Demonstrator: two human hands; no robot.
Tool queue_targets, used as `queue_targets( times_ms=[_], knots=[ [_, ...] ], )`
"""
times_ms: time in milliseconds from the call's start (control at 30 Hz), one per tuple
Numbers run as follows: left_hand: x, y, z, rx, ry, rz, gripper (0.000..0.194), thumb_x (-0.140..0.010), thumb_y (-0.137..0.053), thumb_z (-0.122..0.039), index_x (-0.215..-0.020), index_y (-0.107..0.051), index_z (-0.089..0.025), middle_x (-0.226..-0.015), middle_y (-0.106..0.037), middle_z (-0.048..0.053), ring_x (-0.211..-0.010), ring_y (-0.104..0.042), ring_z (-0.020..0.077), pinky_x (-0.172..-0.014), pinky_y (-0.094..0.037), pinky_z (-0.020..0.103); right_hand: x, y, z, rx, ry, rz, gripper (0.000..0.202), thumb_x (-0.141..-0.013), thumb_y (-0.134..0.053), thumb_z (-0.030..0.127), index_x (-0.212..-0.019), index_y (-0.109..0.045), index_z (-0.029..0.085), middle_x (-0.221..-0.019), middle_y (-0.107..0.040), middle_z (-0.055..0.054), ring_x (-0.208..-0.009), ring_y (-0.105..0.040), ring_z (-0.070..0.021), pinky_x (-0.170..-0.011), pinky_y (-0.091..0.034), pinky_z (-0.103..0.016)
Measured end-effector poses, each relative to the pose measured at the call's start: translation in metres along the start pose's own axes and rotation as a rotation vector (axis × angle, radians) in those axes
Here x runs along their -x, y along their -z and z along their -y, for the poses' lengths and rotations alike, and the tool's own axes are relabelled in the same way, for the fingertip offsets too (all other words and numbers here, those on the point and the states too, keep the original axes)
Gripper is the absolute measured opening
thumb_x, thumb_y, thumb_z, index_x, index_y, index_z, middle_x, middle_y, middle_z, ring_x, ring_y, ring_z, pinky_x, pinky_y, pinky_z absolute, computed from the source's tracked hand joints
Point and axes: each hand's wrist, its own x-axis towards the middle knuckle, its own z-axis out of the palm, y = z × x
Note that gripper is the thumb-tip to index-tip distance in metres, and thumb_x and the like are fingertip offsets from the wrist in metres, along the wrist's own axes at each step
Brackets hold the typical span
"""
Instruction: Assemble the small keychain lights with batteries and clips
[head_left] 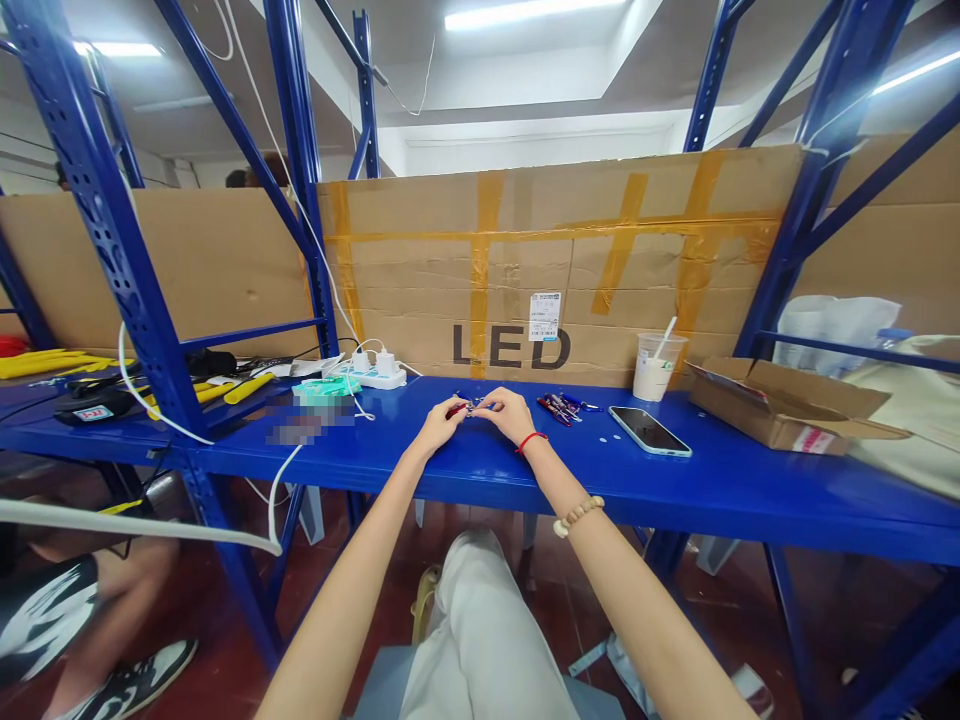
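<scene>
Both hands meet above the blue tabletop (480, 480), fingertips close together. My left hand (441, 424) is closed around a small dark red piece (455, 409), mostly covered by the fingers, its kind too small to tell. My right hand (510, 413) is closed in a pinch beside it, thumb and fingertips together; what lies between them is too small to make out. A few tiny shiny bits lie behind the fingertips. To the right of my right hand rests a small pile of slim red and blue pieces with silvery parts (559, 408).
A phone (650, 431), a cup with a straw (657, 366) and an open cardboard box (787, 405) stand to the right. On the left are a white power strip (379, 371), a green item (327, 390) and cables. A cardboard panel (420, 280) closes off the back; blue posts flank it.
</scene>
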Motion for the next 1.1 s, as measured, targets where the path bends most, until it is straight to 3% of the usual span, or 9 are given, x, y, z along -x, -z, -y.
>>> queue_targets(
  times_ms=[167, 333, 467, 733, 933, 1100],
  knots=[
    [0.001, 0.001, -0.002, 0.053, 0.023, 0.027, 0.027, -0.078, -0.050, -0.026, -0.098, -0.064, -0.013, -0.089, -0.066, 0.006, -0.082, -0.058, 0.0164, -0.077, -0.045, 0.027, -0.001, 0.002, -0.001, 0.024, 0.042, -0.035, 0.017, -0.067, -0.070, 0.037, -0.075, -0.073, 0.022, -0.088, -0.063, -0.002, -0.058, -0.049, -0.0084, -0.058, -0.042, -0.024],
    [0.004, 0.002, -0.008, 0.095, 0.042, 0.129, 0.029, -0.078, -0.050, -0.029, -0.093, -0.067, -0.011, -0.068, -0.063, 0.002, -0.061, -0.052, 0.0123, -0.061, -0.043, 0.024, -0.001, 0.002, -0.003, 0.040, 0.070, -0.001, 0.013, -0.066, -0.071, 0.034, -0.070, -0.073, 0.022, -0.087, -0.061, -0.002, -0.060, -0.050, -0.0089, -0.060, -0.043, -0.024],
    [0.006, 0.002, -0.011, 0.109, 0.050, 0.169, 0.027, -0.076, -0.050, -0.024, -0.092, -0.068, -0.011, -0.062, -0.059, 0.000, -0.055, -0.047, 0.0106, -0.057, -0.039, 0.023, 0.000, 0.001, -0.004, 0.044, 0.072, 0.014, 0.009, -0.068, -0.070, 0.030, -0.071, -0.073, 0.022, -0.089, -0.060, -0.001, -0.060, -0.050, -0.0077, -0.060, -0.043, -0.024],
    [0.007, 0.003, -0.012, 0.132, 0.040, 0.124, 0.029, -0.077, -0.051, -0.028, -0.093, -0.067, -0.010, -0.062, -0.057, 0.001, -0.060, -0.050, 0.0115, -0.063, -0.041, 0.024, -0.002, -0.004, -0.009, 0.000, 0.021, 0.028, 0.019, -0.066, -0.071, 0.037, -0.072, -0.072, 0.018, -0.088, -0.063, -0.004, -0.063, -0.055, -0.0099, -0.061, -0.046, -0.024],
    [0.009, 0.002, -0.012, 0.184, 0.020, 0.095, 0.031, -0.077, -0.053, -0.029, -0.100, -0.063, -0.010, -0.073, -0.063, 0.005, -0.065, -0.055, 0.0123, -0.066, -0.044, 0.025, -0.002, -0.005, -0.008, -0.029, -0.034, 0.078, 0.023, -0.067, -0.069, 0.038, -0.074, -0.073, 0.017, -0.086, -0.067, -0.006, -0.062, -0.057, -0.0115, -0.058, -0.046, -0.024],
    [0.013, 0.004, -0.013, 0.183, -0.032, 0.077, 0.030, -0.075, -0.055, -0.027, -0.101, -0.061, -0.013, -0.062, -0.059, 0.000, -0.062, -0.055, 0.0119, -0.067, -0.045, 0.026, -0.001, -0.003, -0.005, -0.049, -0.073, 0.145, 0.024, -0.067, -0.067, 0.038, -0.074, -0.074, 0.016, -0.079, -0.070, -0.007, -0.067, -0.062, -0.0148, -0.061, -0.047, -0.024]
  ],
)
